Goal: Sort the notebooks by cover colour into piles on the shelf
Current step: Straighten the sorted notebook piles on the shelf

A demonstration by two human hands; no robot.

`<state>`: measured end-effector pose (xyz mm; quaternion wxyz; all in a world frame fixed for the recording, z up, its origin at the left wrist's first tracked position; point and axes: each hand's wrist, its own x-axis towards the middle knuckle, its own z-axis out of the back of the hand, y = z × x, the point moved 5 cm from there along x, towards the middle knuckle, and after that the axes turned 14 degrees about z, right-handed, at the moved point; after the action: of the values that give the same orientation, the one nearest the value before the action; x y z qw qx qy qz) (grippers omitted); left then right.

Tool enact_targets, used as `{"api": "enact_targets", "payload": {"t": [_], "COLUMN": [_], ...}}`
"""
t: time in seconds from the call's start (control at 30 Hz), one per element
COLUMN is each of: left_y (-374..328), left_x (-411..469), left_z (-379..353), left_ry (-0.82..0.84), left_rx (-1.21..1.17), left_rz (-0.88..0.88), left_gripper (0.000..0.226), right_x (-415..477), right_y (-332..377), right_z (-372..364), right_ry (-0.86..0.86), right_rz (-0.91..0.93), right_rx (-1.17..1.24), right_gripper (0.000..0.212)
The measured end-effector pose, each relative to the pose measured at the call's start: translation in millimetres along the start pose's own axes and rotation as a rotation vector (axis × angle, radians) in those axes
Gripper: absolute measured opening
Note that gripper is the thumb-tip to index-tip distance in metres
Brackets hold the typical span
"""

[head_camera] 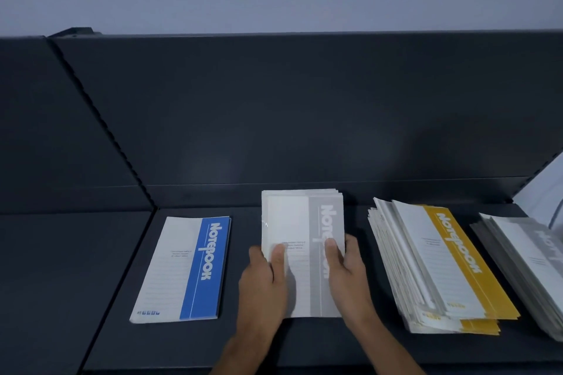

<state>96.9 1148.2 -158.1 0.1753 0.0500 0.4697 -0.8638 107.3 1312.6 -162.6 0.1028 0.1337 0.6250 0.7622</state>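
A stack of grey-striped notebooks (300,219) sits in the middle of the dark shelf (243,341). My left hand (263,280) grips its left edge with the thumb on the cover. My right hand (344,271) grips its right edge, thumb on the grey stripe. To the left lies a thin pile of blue-striped notebooks (185,268). On the right is a tall, fanned pile of yellow-striped notebooks (438,265). Another fanned pile of grey-striped notebooks (527,265) lies at the far right, partly cut off by the frame.
The shelf's dark back panel (304,116) rises behind the piles. A slotted upright (100,122) divides this bay from the one on the left. Bare shelf surface shows between the piles and along the front edge.
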Motion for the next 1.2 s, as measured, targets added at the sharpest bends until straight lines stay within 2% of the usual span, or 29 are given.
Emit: {"api": "enact_targets", "payload": {"t": [0.17, 0.27, 0.4, 0.5, 0.6, 0.67, 0.73, 0.8, 0.87, 0.93, 1.0, 1.03, 1.13, 1.17, 1.2], "left_y": [0.9, 6.5, 6.5, 6.0, 3.8, -10.7, -33.0, -57.8, -78.7, -92.2, -98.0, -100.8, -103.6, -104.6, -104.0], "left_x": [19.5, 25.4, 30.0, 30.8, 27.5, 21.8, 10.9, -2.6, -16.1, -28.7, -40.0, -45.5, -56.9, -60.1, -61.4], "left_z": [-11.5, -11.4, -7.3, -6.0, 0.0, 6.0, 6.0, -4.4, -26.3, -56.6, -86.2, -98.3, -130.9, -139.8, -147.9], "left_ry": [0.050, 0.035, -0.023, -0.028, -0.093, -0.196, -0.246, -0.131, 0.084, 0.286, 0.399, 0.434, 0.486, 0.484, 0.472], "left_rx": [0.330, 0.474, 0.599, 0.602, 0.622, 0.581, 0.427, 0.208, 0.012, -0.056, -0.056, -0.056, -0.123, -0.174, -0.210], "left_rz": [0.167, 0.186, 0.131, 0.109, 0.080, -0.027, -0.154, -0.192, -0.099, 0.035, 0.114, 0.147, 0.297, 0.364, 0.427], "left_gripper": [0.045, 0.054, 0.053, 0.050, 0.051, 0.048, 0.044, 0.041, 0.038, 0.042, 0.048, 0.051, 0.068, 0.072, 0.073], "right_x": [13.5, 16.3, 18.9, 22.0, 24.8, 28.2, 33.1, 38.5, 47.7, 55.9, 61.2, 62.6, 68.3, 68.7, 69.5], "right_y": [-20.1, -25.1, -21.9, -14.0, -3.0, 20.1, 52.3, 79.9, 85.4, 73.9, 53.9, 40.9, -9.9, -23.4, -36.5], "right_z": [0.4, 2.1, 2.0, 2.0, 4.0, 17.2, 44.4, 83.2, 128.0, 171.2, 202.9, 214.2, 241.3, 245.6, 250.0], "right_ry": [-0.005, -0.019, -0.062, -0.063, 0.038, 0.041, -0.023, -0.088, -0.115, -0.105, -0.076, -0.054, 0.029, 0.045, 0.065], "right_rz": [-0.157, -0.212, -0.175, -0.096, -0.045, 0.031, 0.121, 0.164, 0.133, 0.061, -0.012, -0.073, -0.250, -0.288, -0.325], "right_rx": [-0.266, -0.347, -0.462, -0.599, -0.765, -0.780, -0.784, -0.796, -0.785, -0.809, -0.840, -0.839, -0.810, -0.761, -0.694], "right_gripper": [0.031, 0.043, 0.051, 0.054, 0.047, 0.038, 0.042, 0.038, 0.034, 0.031, 0.028, 0.034, 0.078, 0.088, 0.089]}}
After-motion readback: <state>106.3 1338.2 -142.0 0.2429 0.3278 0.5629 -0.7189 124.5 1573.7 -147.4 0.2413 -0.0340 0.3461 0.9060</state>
